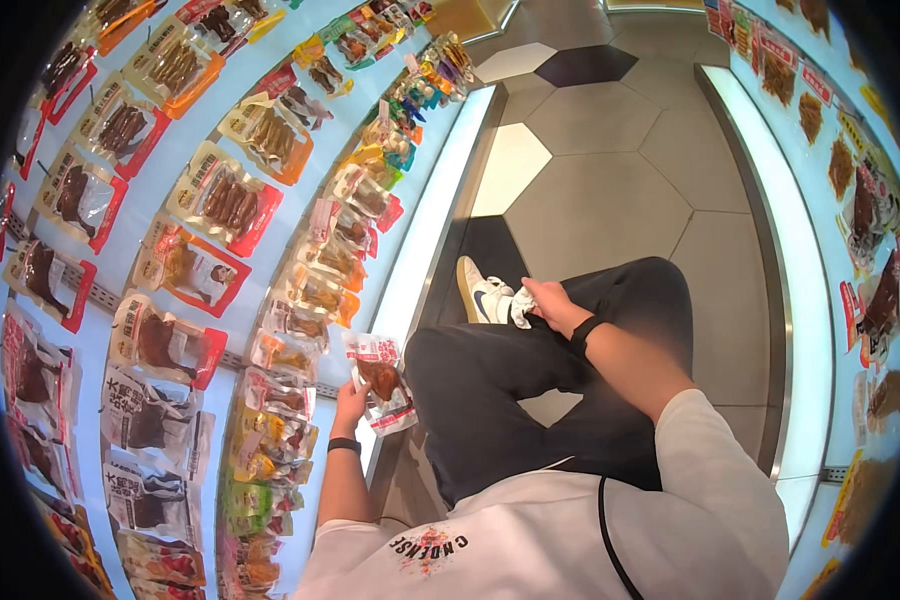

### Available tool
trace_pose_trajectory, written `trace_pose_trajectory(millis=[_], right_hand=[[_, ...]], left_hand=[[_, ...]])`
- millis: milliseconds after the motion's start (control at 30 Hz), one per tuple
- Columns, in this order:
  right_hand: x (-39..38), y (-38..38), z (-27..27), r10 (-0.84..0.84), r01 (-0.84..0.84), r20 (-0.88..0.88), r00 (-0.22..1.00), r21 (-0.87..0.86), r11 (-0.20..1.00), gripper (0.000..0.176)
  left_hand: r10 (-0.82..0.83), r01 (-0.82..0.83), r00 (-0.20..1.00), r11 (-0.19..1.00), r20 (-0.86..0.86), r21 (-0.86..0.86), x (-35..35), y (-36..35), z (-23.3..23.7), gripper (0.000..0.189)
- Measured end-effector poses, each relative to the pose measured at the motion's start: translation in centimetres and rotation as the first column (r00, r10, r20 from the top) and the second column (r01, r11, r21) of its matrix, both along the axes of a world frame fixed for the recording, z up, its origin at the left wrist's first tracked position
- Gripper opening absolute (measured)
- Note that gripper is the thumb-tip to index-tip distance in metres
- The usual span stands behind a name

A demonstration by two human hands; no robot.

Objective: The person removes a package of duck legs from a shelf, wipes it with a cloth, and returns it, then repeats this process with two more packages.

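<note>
My left hand grips the lower left edge of a packaged meat snack, a clear-fronted packet with red print and a brown piece of meat inside. It is held beside the lowest rows of the left-hand rack, near my knee. Over my bent leg, my right hand is closed on a crumpled white cloth or tissue, just beside my white shoe. Part of the cloth is hidden by the fingers. Dark bands circle both wrists.
Rows of hanging snack packets cover the display wall on my left, with a lit base strip below. Another packet display stands on the right above its own lit strip. Between them runs a hexagon-tiled floor.
</note>
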State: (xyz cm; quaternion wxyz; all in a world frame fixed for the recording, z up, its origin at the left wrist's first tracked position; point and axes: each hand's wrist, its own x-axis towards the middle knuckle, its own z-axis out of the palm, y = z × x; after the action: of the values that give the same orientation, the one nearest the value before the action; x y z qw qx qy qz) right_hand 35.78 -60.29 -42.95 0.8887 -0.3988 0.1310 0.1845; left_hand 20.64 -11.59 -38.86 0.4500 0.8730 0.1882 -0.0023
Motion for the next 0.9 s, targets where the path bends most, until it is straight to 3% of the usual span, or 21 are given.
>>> trace_pose_trajectory(millis=[67, 133, 167, 267, 367, 533, 600, 633, 700, 767, 900], right_hand=[[-0.1, 0.4, -0.2, 0.01, 0.006, 0.078, 0.997, -0.197, 0.98, 0.022], [-0.1, 0.8, 0.0, 0.059, -0.007, 0.169, 0.984, -0.291, 0.957, 0.019], [-0.3, 1.1, 0.5, 0.042, 0.01, 0.164, 0.986, -0.309, 0.951, 0.013], [-0.3, 2.3, 2.6, 0.084, 0.012, 0.219, 0.972, -0.404, 0.915, 0.012], [-0.2, 4.3, 5.2, 0.048, 0.084, 0.307, 0.951, -0.401, 0.912, 0.014], [-0.9, 4.7, 10.7, 0.125, 0.011, 0.394, 0.911, -0.326, 0.945, 0.011], [-1.7, 3.6, 12.6, 0.138, -0.035, 0.344, 0.929, -0.289, 0.957, 0.012], [-1.4, 3.2, 12.6, 0.118, 0.009, 0.374, 0.92, -0.322, 0.947, 0.012], [-0.9, 1.8, 12.2, 0.079, 0.103, 0.427, 0.901, -0.387, 0.916, 0.012], [-1.6, -0.3, 12.8, 0.05, 0.086, 0.385, 0.922, -0.328, 0.941, 0.017], [-0.9, -4.4, 15.5, 0.01, 0.089, 0.335, 0.942, -0.277, 0.957, 0.023]], left_hand=[[-0.036, 0.037, 0.999, 0.999, -0.016, 0.026, -1.9, -1.7, 2.0, 0.02], [-0.093, 0.1, 0.994, 0.988, -0.061, 0.12, -3.3, -2.9, 4.6, 0.02], [-0.146, 0.142, 0.989, 0.976, 0.015, 0.165, -4.2, -3.5, 5.6, 0.019], [-0.09, 0.084, 0.993, 0.993, 0.077, 0.081, -6.7, -5.7, 9.4, 0.019], [-0.079, 0.07, 0.969, 0.997, 0.233, 0.044, -8.6, -6.9, 13.2, 0.017], [-0.084, 0.065, 0.868, 0.996, 0.489, 0.056, -9.6, -8.0, 18.2, 0.017], [-0.048, 0.028, 0.837, 0.999, 0.545, 0.045, -9.7, -9.2, 20.2, 0.017], [-0.04, 0.007, 0.826, 0.998, 0.562, 0.06, -9.5, -9.6, 20.9, 0.017], [-0.047, 0.02, 0.78, 0.999, 0.624, 0.05, -7.7, -10.8, 21.8, 0.017], [-0.085, 0.036, 0.7, 0.996, 0.709, 0.084, -5.6, -12.9, 22.4, 0.017], [-0.063, 0.169, 0.649, 0.984, 0.758, -0.063, 0.7, -16.0, 21.8, 0.018]])
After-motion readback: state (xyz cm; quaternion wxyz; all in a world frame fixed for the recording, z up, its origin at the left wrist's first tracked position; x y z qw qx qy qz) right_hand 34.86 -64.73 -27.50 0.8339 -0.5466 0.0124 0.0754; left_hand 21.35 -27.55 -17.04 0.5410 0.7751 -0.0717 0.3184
